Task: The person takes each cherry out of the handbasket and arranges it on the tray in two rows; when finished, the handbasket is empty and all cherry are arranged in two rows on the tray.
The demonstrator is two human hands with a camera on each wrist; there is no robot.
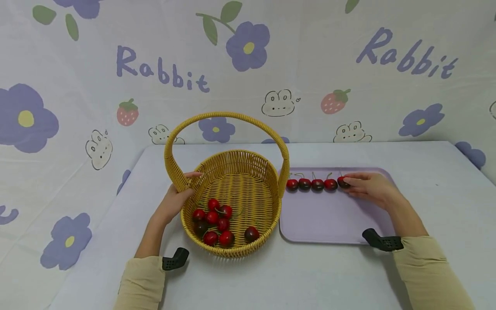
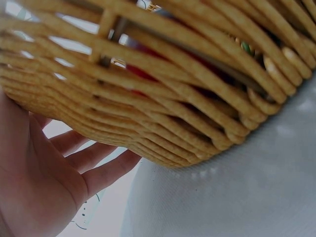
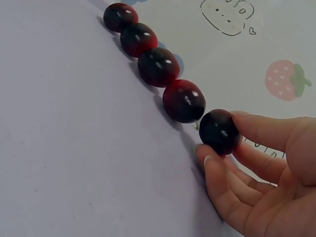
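My right hand point(image 1: 373, 188) pinches a dark red cherry point(image 3: 219, 132) between thumb and fingers at the right end of a row on the lilac tray point(image 1: 329, 219). The other cherries of that row point(image 1: 317, 185) sit side by side along the tray's far edge, stems pointing away. My left hand point(image 1: 175, 201) grips the left side of a yellow woven basket point(image 1: 248, 202) where its tall handle meets the rim. In the left wrist view, the fingers point(image 2: 111, 170) reach along the outside of the weave. Several red cherries point(image 1: 212, 218) lie in the basket's near left part, and one dark cherry point(image 1: 252, 234) lies apart at the near right.
The basket stands directly left of the tray, its handle point(image 1: 226, 115) arching high above it. Both stand on a white-covered table point(image 1: 310, 275). A patterned cloth backdrop point(image 1: 302, 56) hangs behind. Black wrist mounts point(image 1: 381, 240) stick out from both forearms.
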